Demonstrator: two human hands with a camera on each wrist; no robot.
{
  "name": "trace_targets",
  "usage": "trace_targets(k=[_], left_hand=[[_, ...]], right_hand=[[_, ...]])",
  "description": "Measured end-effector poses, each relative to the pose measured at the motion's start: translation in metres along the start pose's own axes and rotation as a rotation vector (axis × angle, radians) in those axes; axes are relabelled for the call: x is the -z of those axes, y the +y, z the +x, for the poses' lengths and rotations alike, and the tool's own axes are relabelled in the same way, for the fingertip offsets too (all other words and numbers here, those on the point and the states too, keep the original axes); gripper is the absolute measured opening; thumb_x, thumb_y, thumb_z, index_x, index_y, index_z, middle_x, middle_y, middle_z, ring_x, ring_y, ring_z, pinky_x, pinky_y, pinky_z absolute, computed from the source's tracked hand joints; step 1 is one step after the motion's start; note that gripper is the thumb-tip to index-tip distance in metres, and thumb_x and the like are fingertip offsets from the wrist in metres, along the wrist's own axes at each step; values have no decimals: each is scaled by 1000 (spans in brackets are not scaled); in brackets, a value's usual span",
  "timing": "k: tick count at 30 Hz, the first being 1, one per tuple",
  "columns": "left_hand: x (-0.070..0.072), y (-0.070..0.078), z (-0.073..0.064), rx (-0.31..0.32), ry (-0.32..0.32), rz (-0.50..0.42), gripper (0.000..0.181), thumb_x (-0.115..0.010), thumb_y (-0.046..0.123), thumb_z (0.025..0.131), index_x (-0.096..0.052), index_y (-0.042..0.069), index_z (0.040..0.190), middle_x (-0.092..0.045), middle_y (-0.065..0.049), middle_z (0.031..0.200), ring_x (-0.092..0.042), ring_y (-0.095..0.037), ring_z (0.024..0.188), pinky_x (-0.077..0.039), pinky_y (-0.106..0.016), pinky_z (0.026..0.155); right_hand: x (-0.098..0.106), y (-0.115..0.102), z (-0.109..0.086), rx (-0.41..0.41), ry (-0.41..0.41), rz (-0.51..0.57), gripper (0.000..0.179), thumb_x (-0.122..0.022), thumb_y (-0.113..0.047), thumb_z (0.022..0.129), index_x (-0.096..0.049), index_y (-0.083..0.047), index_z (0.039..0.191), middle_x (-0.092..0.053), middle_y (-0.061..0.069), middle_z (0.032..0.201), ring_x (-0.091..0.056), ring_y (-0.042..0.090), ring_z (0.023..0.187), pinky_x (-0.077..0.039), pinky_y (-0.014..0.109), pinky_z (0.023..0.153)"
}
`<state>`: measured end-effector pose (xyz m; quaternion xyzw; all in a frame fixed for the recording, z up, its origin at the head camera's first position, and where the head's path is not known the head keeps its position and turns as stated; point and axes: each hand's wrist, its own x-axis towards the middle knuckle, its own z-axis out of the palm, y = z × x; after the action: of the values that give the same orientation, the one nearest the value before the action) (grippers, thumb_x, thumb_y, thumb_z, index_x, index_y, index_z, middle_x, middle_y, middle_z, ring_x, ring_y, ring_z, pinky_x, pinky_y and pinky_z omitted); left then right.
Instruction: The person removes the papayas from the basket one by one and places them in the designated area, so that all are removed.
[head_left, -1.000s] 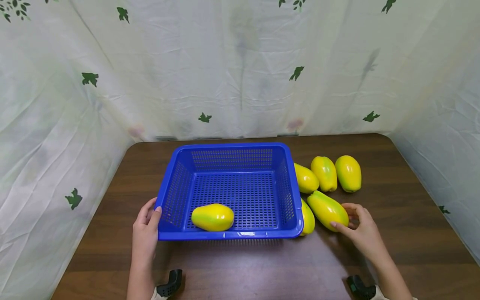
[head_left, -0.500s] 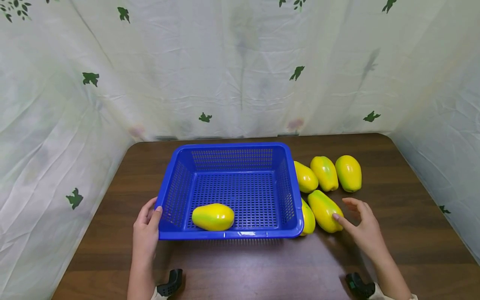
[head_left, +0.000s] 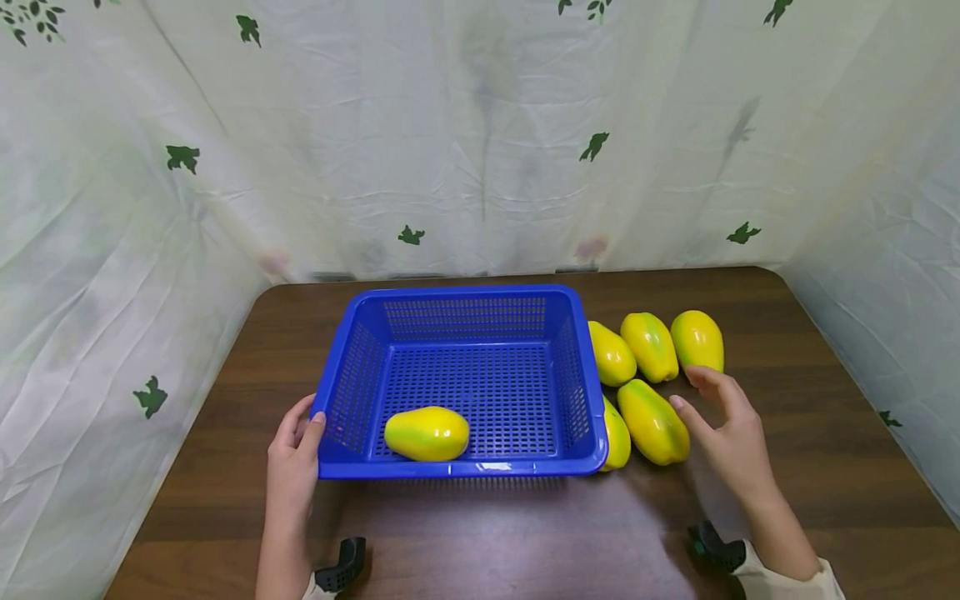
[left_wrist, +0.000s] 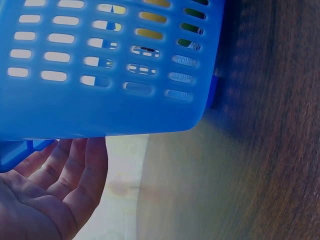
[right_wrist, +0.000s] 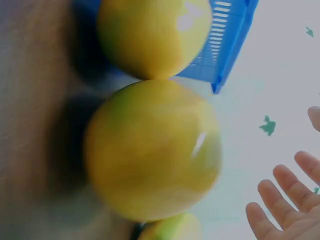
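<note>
My left hand point(head_left: 292, 454) grips the left rim of a blue plastic basket point(head_left: 459, 469), thumb on top. In the left wrist view the fingers point(left_wrist: 75, 172) reach under the rim, close to the slotted wall. One yellow-green papaya point(head_left: 426, 433) lies on its side inside the basket, near the front. My right hand point(head_left: 731, 433) is held with fingers spread and nothing in it, just right of a papaya point(head_left: 652, 422) on the table. Its fingertips overlap the lower end of the far-right papaya point(head_left: 697, 340). In the right wrist view the fingers point(right_wrist: 287, 192) are apart from the fruit.
Two papayas point(head_left: 648, 346) point(head_left: 611, 354) lie at the back, right of the basket. Another papaya point(head_left: 617, 435) is partly hidden behind the basket's front right corner. A pale curtain point(head_left: 480, 167) with green leaf prints surrounds the brown wooden table point(head_left: 480, 542).
My right hand has let go of the near papaya and moved up toward the far-right one. That near papaya has shifted slightly. The left hand and basket have stayed put.
</note>
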<state>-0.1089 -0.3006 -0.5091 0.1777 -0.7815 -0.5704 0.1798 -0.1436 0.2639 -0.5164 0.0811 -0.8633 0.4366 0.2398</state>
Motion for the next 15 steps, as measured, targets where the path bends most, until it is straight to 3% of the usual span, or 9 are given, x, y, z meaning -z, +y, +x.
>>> trace_targets(k=[3, 6, 10, 13, 15], left_hand=[[0, 0, 1, 8, 1, 6, 36, -48, 44, 78, -47, 34, 113, -52, -8, 88, -50, -21, 71, -42, -30, 53], [0, 0, 1, 16, 0, 7, 37, -48, 44, 78, -47, 34, 113, -52, -8, 89, -50, -22, 71, -42, -30, 53], [1, 0, 0, 24, -5, 11, 37, -48, 45, 78, -46, 34, 113, -52, -8, 90, -50, -22, 72, -42, -30, 53], [1, 1, 0, 28, -8, 16, 37, -47, 45, 78, -46, 35, 114, -51, -8, 90, -50, -21, 73, -42, -31, 53], [1, 0, 1, 28, -9, 13, 37, -47, 45, 78, -46, 35, 114, -51, -8, 90, -50, -22, 73, -42, -31, 53]], right_hand=[[-1, -6, 9, 24, -9, 12, 56, -67, -14, 68, -43, -22, 119, -45, -4, 114, -42, 12, 102, -30, 15, 84], [2, -35, 21, 38, -32, 63, 54, -67, -12, 69, -44, -15, 117, -45, 2, 114, -42, 16, 103, -31, 21, 85], [9, -97, 36, 36, -61, 103, 47, -64, -13, 72, -46, -12, 116, -46, 5, 112, -42, 19, 102, -32, 28, 85], [14, -135, 43, 28, -81, 72, 44, -62, -16, 74, -46, -14, 115, -47, 3, 112, -42, 17, 101, -33, 24, 84], [15, -149, 47, 22, -95, 59, 44, -62, -15, 74, -46, -15, 115, -47, 1, 111, -43, 15, 101, -33, 21, 84]])
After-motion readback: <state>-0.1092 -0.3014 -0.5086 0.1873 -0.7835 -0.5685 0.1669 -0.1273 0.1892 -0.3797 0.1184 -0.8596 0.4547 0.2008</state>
